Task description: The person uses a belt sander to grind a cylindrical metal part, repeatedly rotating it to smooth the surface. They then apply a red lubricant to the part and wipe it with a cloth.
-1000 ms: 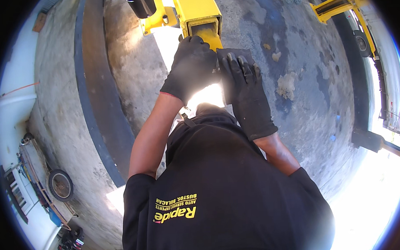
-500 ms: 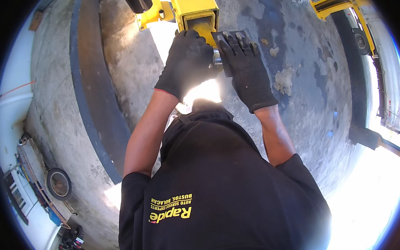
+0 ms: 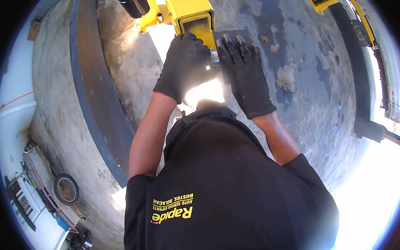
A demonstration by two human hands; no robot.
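Note:
My left hand (image 3: 182,66), in a black glove, is closed with its knuckles up, just below the open end of a yellow square steel beam (image 3: 190,7). A shiny metal cylinder (image 3: 215,58) sticks out at its right side; the gripped part is hidden by the glove. My right hand (image 3: 246,77), gloved too, lies flat with fingers stretched over a thin dark sheet (image 3: 240,34). The sheet stands beside the cylinder's right end; whether they touch is hard to tell. My right thumb is hidden.
A black cylindrical part (image 3: 136,4) sits beside the beam at the upper left. A long dark raised strip (image 3: 93,98) runs along the stained concrete floor (image 3: 295,77). Far left stands a wheeled cart (image 3: 66,189). Another yellow arm (image 3: 322,2) reaches in at the upper right.
The view has shifted a little, and the beam now appears slightly more to the left. My right hand and the dark sheet have turned slightly; my left hand keeps its grip.

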